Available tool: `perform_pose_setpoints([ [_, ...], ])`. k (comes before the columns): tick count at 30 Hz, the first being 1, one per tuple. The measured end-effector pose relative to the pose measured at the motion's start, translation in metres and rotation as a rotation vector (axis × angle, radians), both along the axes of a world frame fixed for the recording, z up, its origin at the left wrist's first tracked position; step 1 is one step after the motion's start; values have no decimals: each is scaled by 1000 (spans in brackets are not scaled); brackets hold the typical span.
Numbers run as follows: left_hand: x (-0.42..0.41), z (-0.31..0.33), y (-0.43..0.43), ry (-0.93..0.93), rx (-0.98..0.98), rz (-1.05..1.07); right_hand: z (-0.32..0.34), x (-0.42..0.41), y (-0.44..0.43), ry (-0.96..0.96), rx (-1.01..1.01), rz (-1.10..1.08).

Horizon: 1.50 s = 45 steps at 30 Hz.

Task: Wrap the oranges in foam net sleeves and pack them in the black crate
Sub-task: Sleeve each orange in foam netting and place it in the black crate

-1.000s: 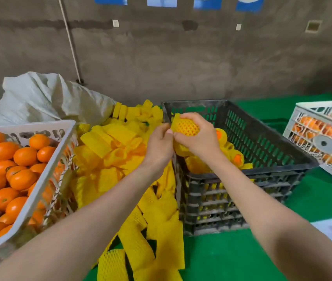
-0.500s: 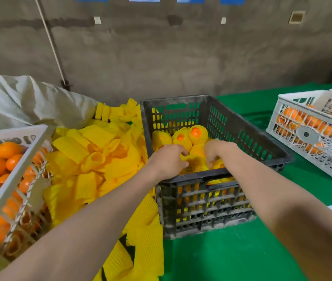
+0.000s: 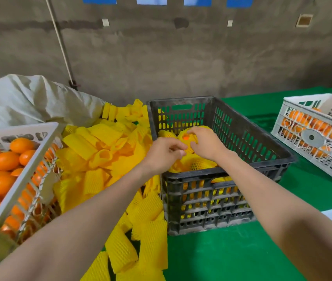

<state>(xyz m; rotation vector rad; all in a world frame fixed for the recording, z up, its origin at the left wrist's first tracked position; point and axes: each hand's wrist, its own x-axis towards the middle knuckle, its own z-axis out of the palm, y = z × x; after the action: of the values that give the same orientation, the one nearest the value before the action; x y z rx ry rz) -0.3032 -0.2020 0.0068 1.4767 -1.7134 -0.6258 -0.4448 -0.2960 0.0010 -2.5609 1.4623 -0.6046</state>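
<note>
Both hands are held over the black crate, just inside its near rim. The left hand is seen with its fingers curled and the thumb tip brought against them; whether a bit of net is pinched there cannot be told. The right hand is laid with its fingers lightly bent and close together on the wrapped orange, whose bare orange end is shown through the open mouth of its yellow sleeve, just below those fingertips and just beyond the left fingertips. The two sets of fingertips are kept near each other, not touching.

More wrapped oranges are packed in the crate beneath both palms. A loose heap of foam net sleeves is piled to the left of the left fingers, beside the crate wall. Further left, bare oranges are held in a white basket, behind which a pale sack is slumped. Well to the right of the right fingers, a second white crate of oranges is set on the green cloth.
</note>
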Motion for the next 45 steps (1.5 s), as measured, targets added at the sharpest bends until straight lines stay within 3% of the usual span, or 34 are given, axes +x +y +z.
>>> perform_pose_setpoints([
  [3, 33, 18, 13, 376, 177, 18, 12, 23, 42, -456, -198, 93],
  [5, 63, 25, 23, 412, 230, 60, 19, 47, 75, -657, -286, 221],
  [8, 111, 25, 42, 395, 232, 169, 13, 88, 111, -706, -278, 402],
  [11, 150, 15, 65, 440, 246, 307, -21, 130, 117, -431, -20, 476],
  [14, 179, 5, 91, 434, 284, 362, -67, 152, 103, 274, 298, 494],
  [16, 194, 0, 109, 424, 300, 382, -94, 156, 98, 620, 340, 539],
  [19, 211, -6, 129, 406, 306, 408, -119, 158, 95, 799, 323, 502],
  [22, 220, -11, 140, 420, 307, 435, -110, 164, 87, 578, 302, 429],
  [28, 217, -18, 144, 388, 325, 345, -41, 186, 99, -306, 396, 413],
  [31, 209, -21, 142, 471, 323, 207, -15, 198, 118, -508, 548, 491],
  [34, 209, -24, 144, 515, 261, 192, -2, 208, 134, -615, 672, 527],
  [36, 215, -22, 147, 260, 143, 360, 1, 216, 142, -622, 647, 507],
  [39, 227, -17, 153, -111, 12, 557, 0, 234, 153, -473, 302, 503],
  [42, 242, -14, 160, -106, -28, 553, -1, 259, 166, -313, -31, 573],
  [45, 261, -13, 167, -92, -22, 586, 4, 281, 176, -292, -251, 522],
])
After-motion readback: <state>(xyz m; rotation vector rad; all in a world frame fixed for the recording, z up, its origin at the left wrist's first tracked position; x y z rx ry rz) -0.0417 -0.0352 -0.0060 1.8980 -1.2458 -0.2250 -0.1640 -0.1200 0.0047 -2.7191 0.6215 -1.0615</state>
